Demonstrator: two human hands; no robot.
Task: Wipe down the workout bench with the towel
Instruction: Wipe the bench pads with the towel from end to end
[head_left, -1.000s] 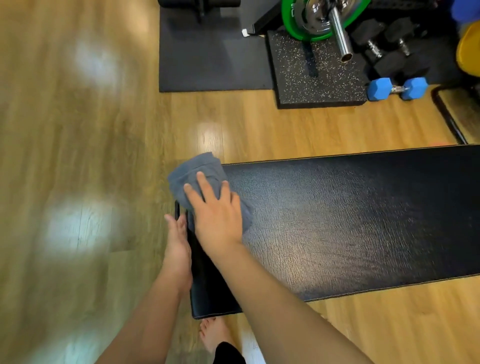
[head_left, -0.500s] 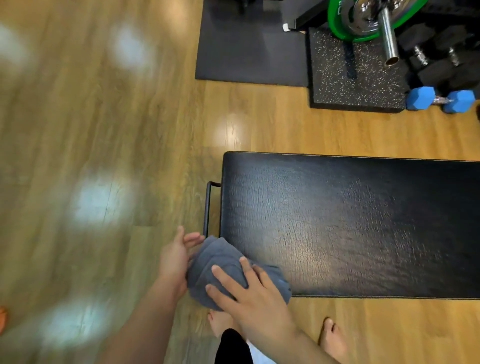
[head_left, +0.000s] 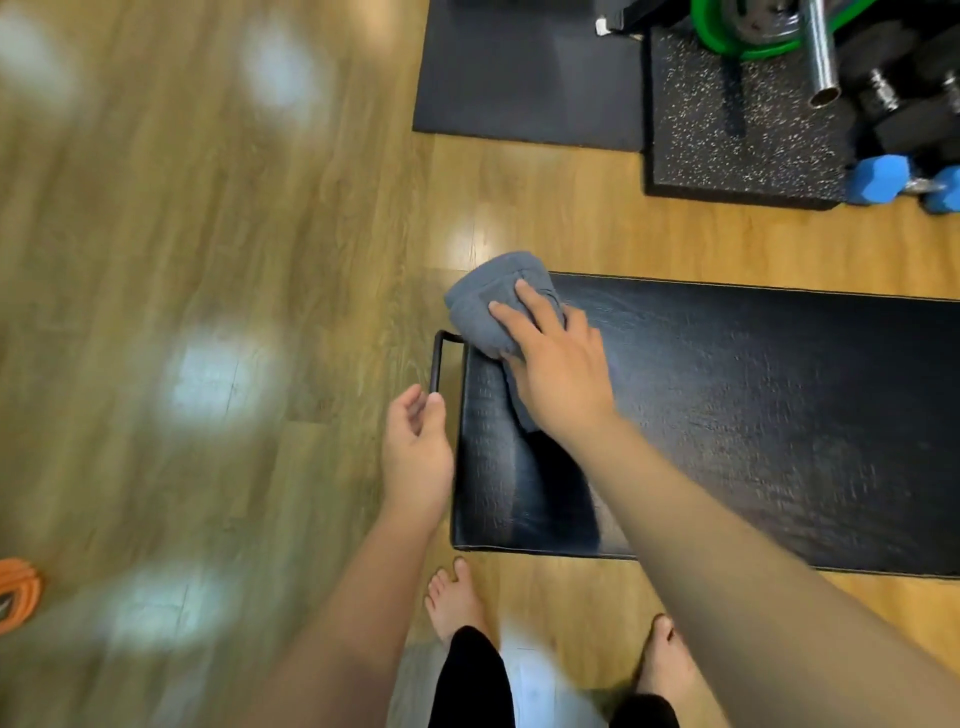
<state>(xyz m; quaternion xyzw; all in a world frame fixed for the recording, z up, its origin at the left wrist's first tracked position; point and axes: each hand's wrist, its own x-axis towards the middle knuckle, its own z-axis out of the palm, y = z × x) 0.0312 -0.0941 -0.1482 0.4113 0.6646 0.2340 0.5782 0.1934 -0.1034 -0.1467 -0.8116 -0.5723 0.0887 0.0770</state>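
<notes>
A black padded workout bench (head_left: 753, 426) runs from the centre to the right edge. A folded grey towel (head_left: 485, 306) lies on its far left corner and hangs a little past the edge. My right hand (head_left: 558, 369) presses flat on the towel, fingers spread over it. My left hand (head_left: 415, 447) is beside the bench's left end, fingers curled loosely by the black metal handle (head_left: 436, 364); whether it touches the bar is unclear.
Wooden floor all around. Behind the bench lie black mats (head_left: 530, 73), a speckled pad (head_left: 743, 124), a barbell with a green plate (head_left: 818, 47), black dumbbells and a blue dumbbell (head_left: 904, 182). My bare feet (head_left: 454, 603) stand at the bench's near side. An orange item (head_left: 18, 592) is at left.
My right hand slid the towel from the bench's near left corner up to its far left corner. My left hand let go of the towel and moved beside the handle.
</notes>
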